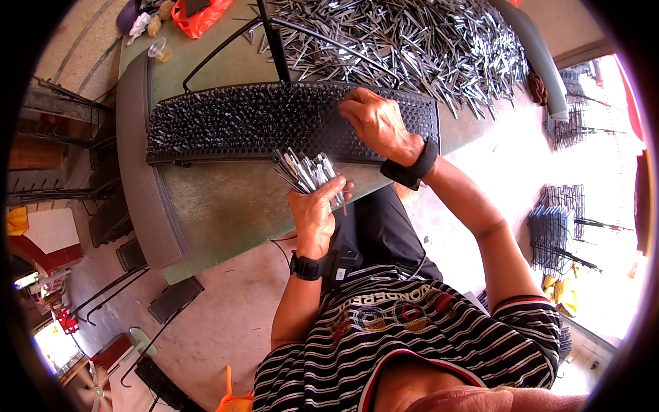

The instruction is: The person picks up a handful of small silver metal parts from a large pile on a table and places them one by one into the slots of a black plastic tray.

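My left hand (316, 206) is closed round a bundle of thin silvery metal strips (302, 170), their ends fanning out past the fingers. Just beyond it lies a long black perforated tray (424, 122), its left and middle parts packed with upright pieces and its right part showing bare holes. Over that right part is my right hand (376, 123), fingers bent and pinched together near the holes. Whatever the fingertips hold is hidden. A large heap of similar loose strips (412, 48) covers the far side of the table.
A green-topped table (213, 220) carries the tray. Black metal bars (273, 44) rise behind it. A grey curved panel (137, 165) stands at the left, near a clear plastic cup (160, 49) and a red bag (199, 20). Wire racks (559, 226) are at the right.
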Tool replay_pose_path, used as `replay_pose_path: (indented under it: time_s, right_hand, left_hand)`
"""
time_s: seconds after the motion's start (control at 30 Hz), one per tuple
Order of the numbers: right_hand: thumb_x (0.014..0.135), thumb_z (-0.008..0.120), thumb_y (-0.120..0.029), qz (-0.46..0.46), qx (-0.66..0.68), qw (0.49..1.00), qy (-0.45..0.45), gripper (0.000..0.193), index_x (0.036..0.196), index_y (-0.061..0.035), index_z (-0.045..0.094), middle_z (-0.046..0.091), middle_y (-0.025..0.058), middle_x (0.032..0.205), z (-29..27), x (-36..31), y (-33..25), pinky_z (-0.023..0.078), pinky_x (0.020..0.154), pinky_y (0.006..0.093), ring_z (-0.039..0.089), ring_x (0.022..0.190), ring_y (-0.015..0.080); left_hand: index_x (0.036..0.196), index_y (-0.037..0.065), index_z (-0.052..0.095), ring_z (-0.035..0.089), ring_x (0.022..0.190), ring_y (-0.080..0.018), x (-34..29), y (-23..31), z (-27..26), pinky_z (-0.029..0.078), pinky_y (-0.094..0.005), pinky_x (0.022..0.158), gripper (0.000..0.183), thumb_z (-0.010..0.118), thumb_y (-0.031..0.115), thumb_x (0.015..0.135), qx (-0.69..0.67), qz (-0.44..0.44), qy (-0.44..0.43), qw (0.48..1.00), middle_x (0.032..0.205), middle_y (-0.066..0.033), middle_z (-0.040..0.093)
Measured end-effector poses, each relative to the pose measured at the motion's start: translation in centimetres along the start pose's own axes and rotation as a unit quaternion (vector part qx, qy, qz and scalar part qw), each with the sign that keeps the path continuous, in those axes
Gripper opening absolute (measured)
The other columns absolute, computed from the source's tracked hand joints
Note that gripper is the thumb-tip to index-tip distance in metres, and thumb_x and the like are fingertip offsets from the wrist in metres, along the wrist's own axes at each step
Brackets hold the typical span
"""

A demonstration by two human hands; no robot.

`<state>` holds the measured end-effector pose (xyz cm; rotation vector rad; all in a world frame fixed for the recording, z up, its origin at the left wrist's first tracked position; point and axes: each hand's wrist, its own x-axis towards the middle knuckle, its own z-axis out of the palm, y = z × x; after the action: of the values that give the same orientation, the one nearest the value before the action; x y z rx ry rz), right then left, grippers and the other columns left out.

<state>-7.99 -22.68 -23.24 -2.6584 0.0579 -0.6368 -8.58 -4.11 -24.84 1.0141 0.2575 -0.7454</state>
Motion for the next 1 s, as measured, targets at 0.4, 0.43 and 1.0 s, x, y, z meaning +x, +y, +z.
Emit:
replay_pose_path:
  time_s: [0.4,0.43,1.0]
  right_hand:
    - [0.082,0.065,-0.010,0.242,0.416,0.850,-0.213,0.015,0.091,0.0022,0.068,0.067,0.0065,0.075,-1.4,-2.1,-1.0,0.050,0.061,0.0229,0.061,0.069,0.0082]
    - [0.083,0.064,-0.010,0.267,0.413,0.851,-0.183,0.015,0.091,0.0024,0.067,0.067,0.0066,0.075,-1.5,-2.2,-1.2,0.050,0.060,0.0225,0.062,0.068,0.0086]
    - [0.084,0.060,-0.008,0.209,0.309,0.925,0.071,0.012,0.093,0.0002,0.059,0.067,0.0098,0.073,-0.4,-0.1,0.1,0.051,0.058,0.0235,0.068,0.069,0.0141]
  left_hand:
    - [0.094,-0.002,0.060,0.066,0.065,-0.0238,0.0,0.5,0.3,0.054,-0.0317,0.054,0.025,0.067,-0.008,0.070,-0.015,-0.086,-0.113,0.990,0.080,-0.0101,0.064]
    - [0.095,-0.001,0.059,0.066,0.065,-0.0237,0.0,0.2,0.2,0.054,-0.0319,0.054,0.027,0.066,-0.008,0.070,0.005,-0.086,-0.108,0.990,0.081,-0.0094,0.064]
    - [0.095,-0.004,0.058,0.066,0.065,-0.0248,0.5,-0.6,-0.6,0.054,-0.0332,0.054,0.026,0.064,-0.011,0.070,-0.024,-0.033,-0.017,0.999,0.082,-0.0144,0.064]
